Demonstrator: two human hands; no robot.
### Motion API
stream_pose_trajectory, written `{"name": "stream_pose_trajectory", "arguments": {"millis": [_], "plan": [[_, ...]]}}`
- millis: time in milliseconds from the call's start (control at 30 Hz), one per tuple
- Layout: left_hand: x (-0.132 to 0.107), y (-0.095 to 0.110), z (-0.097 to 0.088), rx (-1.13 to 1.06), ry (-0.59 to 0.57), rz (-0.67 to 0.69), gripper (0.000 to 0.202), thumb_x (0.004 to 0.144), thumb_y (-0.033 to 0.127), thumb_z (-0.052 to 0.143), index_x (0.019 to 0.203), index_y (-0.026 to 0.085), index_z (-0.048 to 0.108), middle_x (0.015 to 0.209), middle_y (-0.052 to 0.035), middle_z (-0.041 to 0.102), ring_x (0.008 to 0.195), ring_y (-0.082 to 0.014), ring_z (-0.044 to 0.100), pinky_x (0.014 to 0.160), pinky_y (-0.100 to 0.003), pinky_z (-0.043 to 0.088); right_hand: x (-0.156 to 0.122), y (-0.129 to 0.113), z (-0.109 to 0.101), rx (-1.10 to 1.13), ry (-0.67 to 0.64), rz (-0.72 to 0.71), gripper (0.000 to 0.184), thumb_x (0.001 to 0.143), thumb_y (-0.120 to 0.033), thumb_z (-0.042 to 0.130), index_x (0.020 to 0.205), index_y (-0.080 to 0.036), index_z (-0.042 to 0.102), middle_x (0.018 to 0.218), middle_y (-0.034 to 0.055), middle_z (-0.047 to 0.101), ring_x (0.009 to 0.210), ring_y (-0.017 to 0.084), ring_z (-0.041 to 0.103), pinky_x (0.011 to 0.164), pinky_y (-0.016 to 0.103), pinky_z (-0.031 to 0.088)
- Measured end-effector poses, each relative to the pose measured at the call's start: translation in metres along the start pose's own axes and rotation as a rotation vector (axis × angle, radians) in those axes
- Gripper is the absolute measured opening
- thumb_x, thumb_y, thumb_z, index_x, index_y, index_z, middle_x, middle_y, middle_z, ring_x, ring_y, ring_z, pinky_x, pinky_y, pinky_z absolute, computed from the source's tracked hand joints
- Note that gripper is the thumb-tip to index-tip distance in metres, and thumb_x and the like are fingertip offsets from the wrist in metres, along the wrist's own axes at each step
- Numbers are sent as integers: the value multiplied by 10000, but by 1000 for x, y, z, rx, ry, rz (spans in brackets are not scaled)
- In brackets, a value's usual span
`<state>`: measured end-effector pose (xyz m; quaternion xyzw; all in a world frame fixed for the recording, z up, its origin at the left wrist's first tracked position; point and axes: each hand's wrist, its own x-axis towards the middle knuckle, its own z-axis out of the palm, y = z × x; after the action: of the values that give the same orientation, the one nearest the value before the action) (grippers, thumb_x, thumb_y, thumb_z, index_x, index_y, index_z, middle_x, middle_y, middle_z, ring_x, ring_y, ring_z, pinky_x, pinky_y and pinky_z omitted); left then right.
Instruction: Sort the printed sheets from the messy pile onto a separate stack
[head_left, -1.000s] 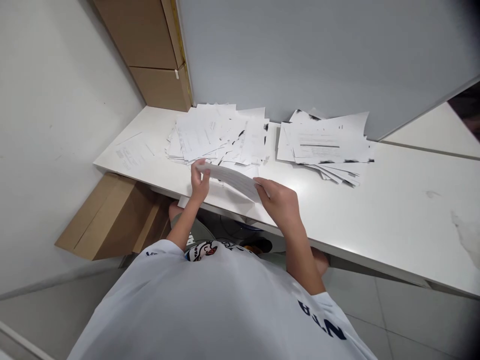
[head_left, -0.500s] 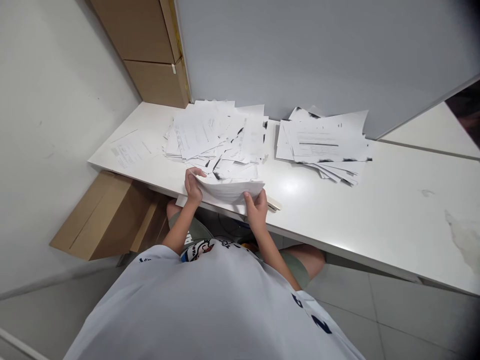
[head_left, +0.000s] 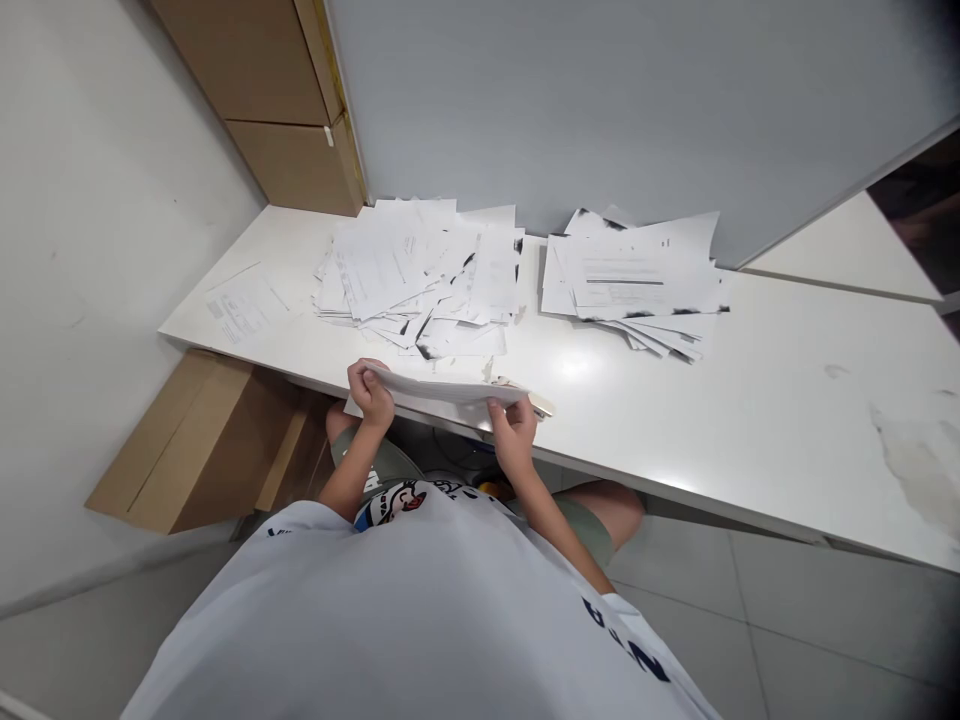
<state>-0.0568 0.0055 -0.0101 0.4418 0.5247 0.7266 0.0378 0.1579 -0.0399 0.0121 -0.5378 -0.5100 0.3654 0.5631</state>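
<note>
Head view, left to right. One white wall (head_left: pixel 90 280) closes the left side. Three cardboard cartons: two stacked (head_left: pixel 277 110) beyond the far end of the surface, one (head_left: pixel 202 440) below its near edge. The white surface (head_left: pixel 750 420) runs along a grey panel (head_left: pixel 600 100), with floor tiles (head_left: pixel 675 600) beneath. On it lie one lone printed sheet (head_left: pixel 244 305), then two paper piles, the first (head_left: pixel 409 270) just beside the second (head_left: pixel 634 270). Two hands: the left hand (head_left: pixel 369 393) and right hand (head_left: pixel 514 435) each pinch one end of a thin paper sheaf (head_left: pixel 442 388), sheet count unreadable, held at the near edge below the first pile.
</note>
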Motion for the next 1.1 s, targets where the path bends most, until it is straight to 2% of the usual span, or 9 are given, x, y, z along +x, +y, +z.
{"name": "stream_pose_trajectory", "arguments": {"millis": [167,233,333,433,533,667,767,967,1100], "plan": [[4,30,-14,88,68,111,426,924,608,501,780,209,540,685,17,519,651,-138,533,646,-300,461,-14,-28,-48,-162,-65,70,329,833,-540,580,801,-218,641,782,45,671,795,222,615,734,339,501],[7,44,-19,-3,-95,205,431,945,600,460,778,217,566,654,9,528,642,-155,558,633,-318,475,-22,-35,-88,-264,-71,148,329,800,-546,630,760,-221,664,754,51,682,758,233,624,689,337,507],[7,60,-11,-72,-481,258,447,976,569,392,799,220,610,624,-13,564,625,-175,589,607,-339,500,-27,-30,-159,-304,-26,356,330,721,-541,707,772,-216,693,719,49,687,667,226,621,578,317,495],[-9,73,18,-2,-788,226,371,997,474,400,890,216,643,756,-48,663,756,-194,647,718,-367,545,-29,-8,-223,-289,-38,568,366,660,-530,756,834,-209,723,757,65,713,642,230,637,530,316,497],[-43,90,54,9,-1029,273,395,1015,472,335,1144,233,622,1111,-89,696,1129,-236,620,984,-443,504,-25,15,-262,-252,-83,684,396,636,-513,786,893,-215,740,865,86,741,729,253,678,596,339,541],[-95,108,84,-46,-1297,387,550,1011,542,233,1442,251,415,1472,-97,501,1472,-268,314,1196,-498,294,-4,29,-273,-178,-61,669,422,627,-485,799,928,-195,735,897,77,743,776,244,682,652,336,549],[-115,101,91,149,-1299,311,605,1002,550,276,1525,245,284,1580,-113,354,1526,-332,141,1221,-588,145,24,27,-266,-236,-152,658,402,636,-457,790,916,-173,739,878,71,740,763,232,673,630,313,528],[-102,66,97,190,-1367,328,584,1004,537,307,1501,233,343,1584,-106,350,1532,-336,111,1228,-611,124,61,23,-256,-307,-316,662,309,637,-379,764,866,-171,746,880,67,741,759,216,659,623,290,505],[-88,61,98,147,-1442,321,551,1010,535,294,1508,305,345,1613,-26,310,1539,-295,92,1246,-555,189,65,32,-249,-215,-239,668,315,633,-367,758,873,-165,735,839,59,735,722,199,650,607,286,501]]}}
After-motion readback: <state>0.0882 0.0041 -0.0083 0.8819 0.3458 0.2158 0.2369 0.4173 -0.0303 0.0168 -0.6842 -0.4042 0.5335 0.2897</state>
